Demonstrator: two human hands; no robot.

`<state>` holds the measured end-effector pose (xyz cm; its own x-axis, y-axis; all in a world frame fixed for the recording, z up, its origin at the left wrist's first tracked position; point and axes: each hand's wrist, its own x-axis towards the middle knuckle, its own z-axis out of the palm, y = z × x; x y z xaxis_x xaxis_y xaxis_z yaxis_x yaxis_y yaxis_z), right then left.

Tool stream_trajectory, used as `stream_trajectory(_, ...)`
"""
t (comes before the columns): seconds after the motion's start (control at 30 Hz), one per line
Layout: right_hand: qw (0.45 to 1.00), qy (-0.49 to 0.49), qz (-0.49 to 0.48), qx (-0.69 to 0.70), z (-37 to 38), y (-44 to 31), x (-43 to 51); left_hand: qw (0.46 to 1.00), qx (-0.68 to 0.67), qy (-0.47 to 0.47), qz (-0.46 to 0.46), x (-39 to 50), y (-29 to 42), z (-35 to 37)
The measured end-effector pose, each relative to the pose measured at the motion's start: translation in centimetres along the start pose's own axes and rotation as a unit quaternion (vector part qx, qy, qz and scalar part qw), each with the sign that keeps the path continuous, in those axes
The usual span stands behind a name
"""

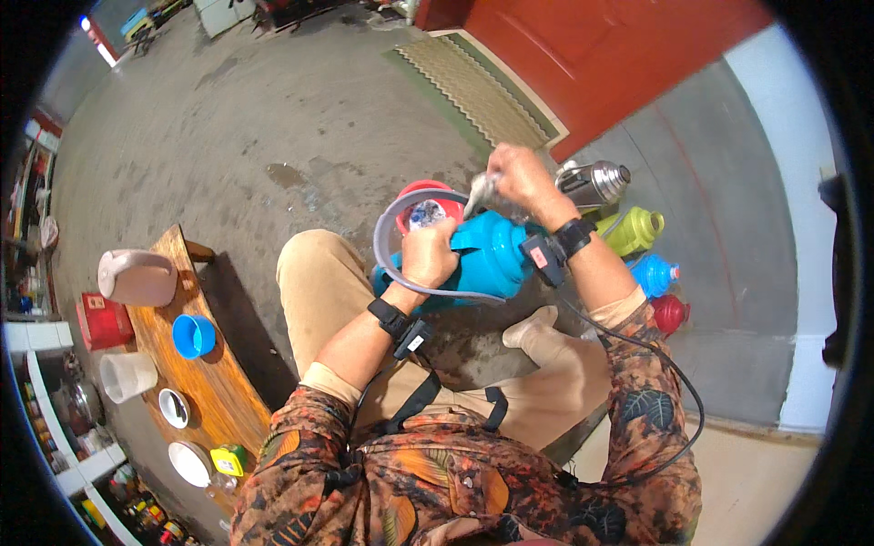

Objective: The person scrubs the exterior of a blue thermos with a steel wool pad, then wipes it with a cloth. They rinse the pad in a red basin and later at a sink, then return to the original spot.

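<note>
A teal thermos flask (488, 256) lies tilted in front of me, its neck end towards the right. My left hand (429, 254) is closed around the flask's side handle. The flask's grey carrying handle (384, 228) loops around that hand and forearm. Above the flask, my right hand (519, 174) grips a bunched, pale cloth (480, 194). The cloth hangs close to the far side of the flask. Beyond my left hand stands a red basin (427, 185), partly covered by the hand and flask; something blue and white shows inside it.
To the right stand several thermos flasks: silver (604, 183), lime green (631, 231), blue (655, 275) and dark red (671, 314). A wooden bench (218, 382) on the left carries a pink jug (140, 278), a blue cup (194, 336) and bowls. A doormat (478, 89) lies before a red door (587, 54).
</note>
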<state>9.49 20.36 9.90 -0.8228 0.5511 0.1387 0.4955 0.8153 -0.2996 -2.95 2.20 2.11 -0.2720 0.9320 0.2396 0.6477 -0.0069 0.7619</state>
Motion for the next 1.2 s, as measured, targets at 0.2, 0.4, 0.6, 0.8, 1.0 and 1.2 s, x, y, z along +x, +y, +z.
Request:
stream_trajectory(0.2,0.94,0.249,0.113,0.206,-6.1,-0.9,-5.8,0.995,-0.044,0.041,-0.076,0.7,-0.7,-0.9)
stream_trajectory(0.4,0.956,0.267,-0.036,0.114,-1.3,-8.3,-11.3,0.988,-0.065,0.07,-0.118,0.9,-0.7,-0.9)
stream_trajectory(0.6,0.96,0.242,-0.081,0.112,3.0,-8.2,-10.6,0.987,-0.096,0.074,-0.109,0.7,-1.3,-0.9)
stream_trajectory(0.8,0.756,0.388,0.297,0.435,3.8,-3.4,-16.0,0.941,-0.271,0.079,-0.188,1.5,-2.3,-2.5)
stream_trajectory(1.0,0.854,0.41,0.147,0.285,5.6,-5.5,-11.4,0.886,-0.413,0.11,-0.179,1.4,-1.1,-2.4)
stream_trajectory(1.2,0.783,0.414,0.323,0.332,10.9,-4.7,-16.1,0.863,-0.472,0.1,-0.15,1.9,-1.6,-3.7)
